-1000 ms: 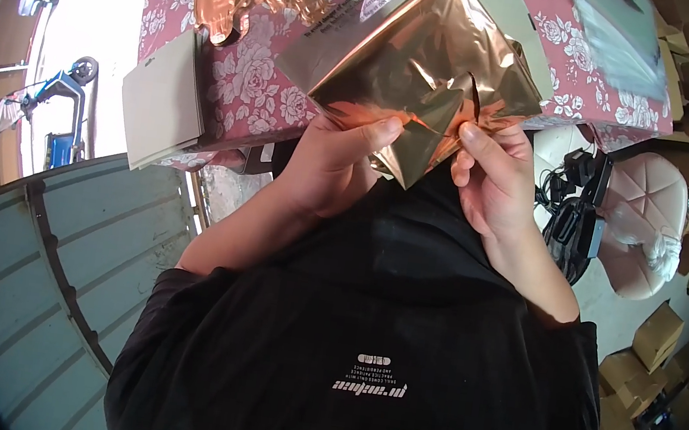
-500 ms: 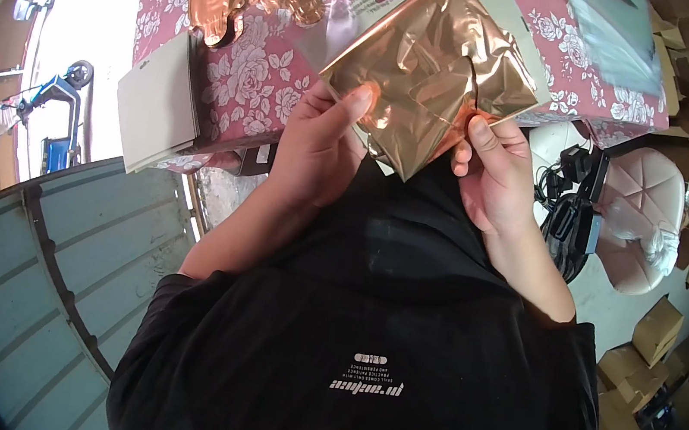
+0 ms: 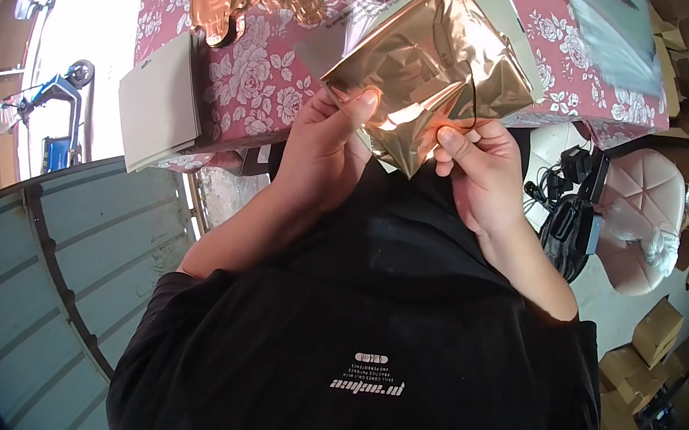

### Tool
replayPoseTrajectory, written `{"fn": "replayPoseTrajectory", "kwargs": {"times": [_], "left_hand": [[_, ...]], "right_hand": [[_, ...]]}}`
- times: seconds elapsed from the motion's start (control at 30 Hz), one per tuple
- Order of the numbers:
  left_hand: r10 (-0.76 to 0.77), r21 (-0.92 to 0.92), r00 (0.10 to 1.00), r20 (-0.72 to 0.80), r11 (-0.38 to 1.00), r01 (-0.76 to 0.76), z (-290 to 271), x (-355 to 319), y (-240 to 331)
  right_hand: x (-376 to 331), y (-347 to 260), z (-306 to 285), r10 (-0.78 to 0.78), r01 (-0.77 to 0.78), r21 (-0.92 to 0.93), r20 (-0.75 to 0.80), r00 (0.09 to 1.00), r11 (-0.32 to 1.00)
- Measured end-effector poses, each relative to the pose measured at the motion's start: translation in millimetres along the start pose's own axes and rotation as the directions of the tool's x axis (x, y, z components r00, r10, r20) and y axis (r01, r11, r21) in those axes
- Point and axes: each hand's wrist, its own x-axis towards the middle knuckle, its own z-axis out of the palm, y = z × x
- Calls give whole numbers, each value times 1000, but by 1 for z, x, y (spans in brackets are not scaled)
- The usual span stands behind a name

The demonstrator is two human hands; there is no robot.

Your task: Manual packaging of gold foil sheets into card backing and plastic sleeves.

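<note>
Here the left hand (image 3: 322,151) and right hand (image 3: 477,167) pinch the gold foil sheet's (image 3: 434,62) lower edges; table (image 3: 250,72) close behind.

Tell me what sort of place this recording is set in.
Probably a home workshop or storeroom used for craft or packing work. A table with a pink flowered cloth stands by an open doorway, cardboard boxes pile up at the right, and both hands hold a shiny gold foil sheet.

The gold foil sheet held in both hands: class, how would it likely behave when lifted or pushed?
The gold foil sheet is probably floppy: it is creased and buckled between the left hand and right hand. Likely light, since fingertips alone hold it. Its glossy surface may be slippery.
</note>
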Motion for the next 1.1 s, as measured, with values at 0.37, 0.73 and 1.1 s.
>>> {"fn": "replayPoseTrajectory", "kwargs": {"times": [0.37,0.73,1.1], "left_hand": [[-46,-1,998,-33,999,46,9,-1,0],[70,68,990,-119,996,-62,8,9,11],[-56,203,989,-139,976,83,6,-1,-10]], "right_hand": [[0,-12,-5,-22,20,26,55,998,999],[-4,-5,-6,-137,136,-61,-6,991,989],[1,-2,-11,-136,136,-18,13,991,991]]}}
